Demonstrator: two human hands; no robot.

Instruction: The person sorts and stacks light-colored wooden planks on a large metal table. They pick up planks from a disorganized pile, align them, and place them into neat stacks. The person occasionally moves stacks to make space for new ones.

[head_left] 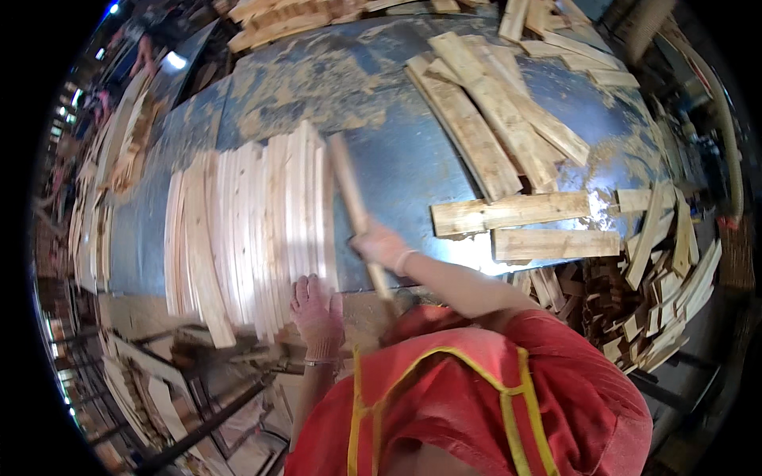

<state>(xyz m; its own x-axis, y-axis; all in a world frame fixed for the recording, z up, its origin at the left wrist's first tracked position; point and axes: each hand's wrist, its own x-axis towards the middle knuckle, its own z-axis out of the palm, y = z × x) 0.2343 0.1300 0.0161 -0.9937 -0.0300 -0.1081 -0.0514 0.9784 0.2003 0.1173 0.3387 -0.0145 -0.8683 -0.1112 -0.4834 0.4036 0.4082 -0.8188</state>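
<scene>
The right hand [379, 246] is clamped around a single narrow wooden slat [353, 202], which points away from it and lies just beside the right edge of a tight row of pale slats [246, 230] on the metal tabletop [397, 159]. The left hand [317, 313], gloved, lies flat with fingers together against the row's near ends, holding nothing. This looks like the gathering step: one more slat being brought to the row. The next move would call for laying it flush against the outermost slat while the left hand keeps the ends even. Loose wider boards [508, 214] lie well right of the right hand.
</scene>
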